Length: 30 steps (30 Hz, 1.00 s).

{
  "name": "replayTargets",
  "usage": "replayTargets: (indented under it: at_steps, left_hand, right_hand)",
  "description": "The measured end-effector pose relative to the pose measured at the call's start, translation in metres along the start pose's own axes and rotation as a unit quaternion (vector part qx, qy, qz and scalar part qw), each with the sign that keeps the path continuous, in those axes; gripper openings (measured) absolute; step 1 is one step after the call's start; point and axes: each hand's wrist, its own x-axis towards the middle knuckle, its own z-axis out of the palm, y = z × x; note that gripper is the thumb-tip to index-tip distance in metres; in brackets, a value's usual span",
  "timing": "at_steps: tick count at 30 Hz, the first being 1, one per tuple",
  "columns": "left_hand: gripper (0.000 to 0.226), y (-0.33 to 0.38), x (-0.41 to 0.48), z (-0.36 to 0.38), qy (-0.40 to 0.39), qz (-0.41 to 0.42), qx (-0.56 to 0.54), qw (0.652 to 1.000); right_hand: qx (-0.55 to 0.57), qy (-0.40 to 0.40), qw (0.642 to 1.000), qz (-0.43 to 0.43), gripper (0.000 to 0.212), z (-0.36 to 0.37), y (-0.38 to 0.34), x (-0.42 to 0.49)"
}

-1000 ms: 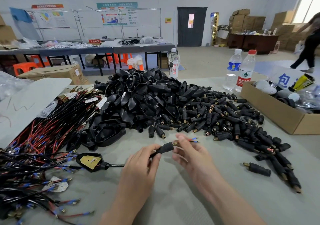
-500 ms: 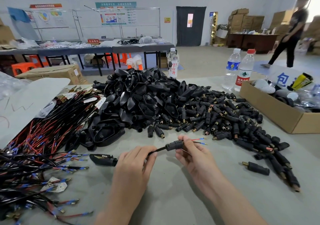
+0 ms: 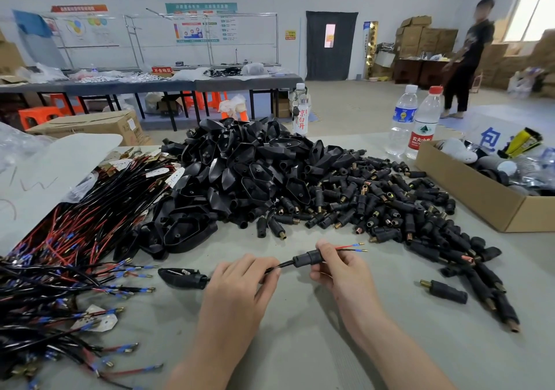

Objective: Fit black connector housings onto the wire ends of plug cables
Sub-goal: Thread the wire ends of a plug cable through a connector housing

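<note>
Housing sits pinched in right hand, left hand gripping its cable.

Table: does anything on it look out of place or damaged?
One housing lies alone on the table, apart from the pile, right of the right hand. Nothing looks damaged or spilled.
</note>
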Motion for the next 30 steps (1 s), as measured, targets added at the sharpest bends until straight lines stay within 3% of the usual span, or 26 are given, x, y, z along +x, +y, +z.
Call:
replayTargets:
  at_steps: [10,17,24,30]
  left_hand:
    - [0.011,0.006,0.000,-0.005,-0.025,-0.019,-0.040,0.999]
    - [0.026,0.009,0.002,-0.006,-0.020,0.002,-0.008,1.000]
    - [0.026,-0.003,0.004,-0.007,-0.001,-0.018,-0.010,1.000]
    - [0.021,0.002,0.003,0.000,-0.007,0.029,-0.020,0.999]
  right_hand:
    - [0.005,0.003,1.000,-0.015,0.024,-0.001,-0.003,-0.007]
    - [-0.010,-0.027,0.999,-0.038,0.023,0.000,0.001,-0.012]
    - [0.050,0.011,0.998,-0.026,0.027,-0.006,-0.004,-0.005]
    - [0.045,-0.049,0.998,-0.014,0.029,0.003,0.000,-0.011]
